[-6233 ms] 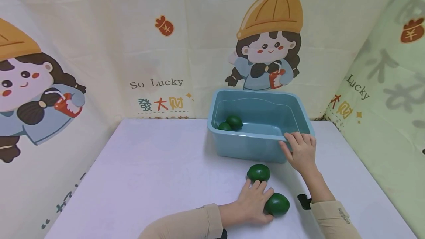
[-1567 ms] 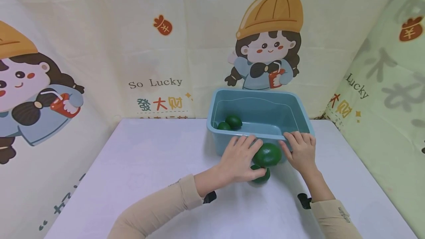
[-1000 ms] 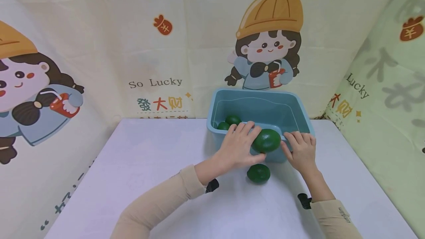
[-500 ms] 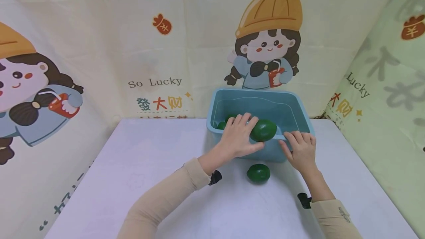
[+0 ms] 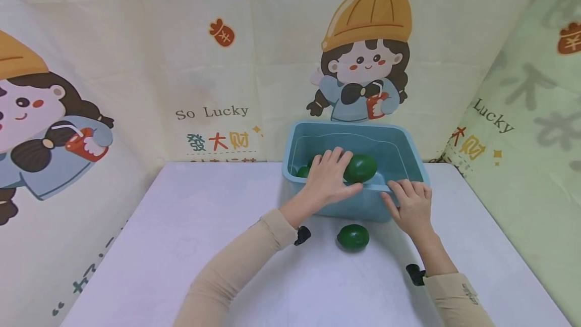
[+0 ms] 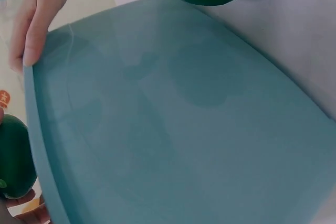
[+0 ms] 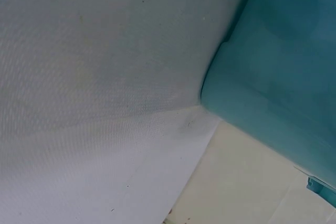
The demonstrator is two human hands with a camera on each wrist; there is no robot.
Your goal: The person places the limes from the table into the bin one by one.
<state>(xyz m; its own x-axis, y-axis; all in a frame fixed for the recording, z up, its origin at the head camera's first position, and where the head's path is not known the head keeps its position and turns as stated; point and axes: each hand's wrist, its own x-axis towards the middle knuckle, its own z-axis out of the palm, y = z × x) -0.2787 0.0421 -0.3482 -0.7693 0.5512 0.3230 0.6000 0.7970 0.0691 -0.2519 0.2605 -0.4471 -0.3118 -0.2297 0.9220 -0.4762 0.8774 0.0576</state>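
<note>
Bin (image 5: pixel 349 208), head view: 2 green fruits (image 5: pixel 302 171) inside at left, mostly hidden by left hand (image 5: pixel 328 178). That hand grips 1 larger-looking fruit (image 5: pixel 361 168) over bin. Right hand (image 5: pixel 413 210) pinches front rim (image 5: pixel 375 187). Loose fruit (image 5: pixel 353 237) on table (image 5: pixel 218 216). Left wrist: bin wall, loose fruit beside it. Right wrist: bin corner, table.

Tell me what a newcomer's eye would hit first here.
Probably the large orange-hatted cartoon figure printed on the backdrop. Next, the blue bin below it, where the left hand holds a green fruit at the near rim. Another fruit lies in front.
</note>
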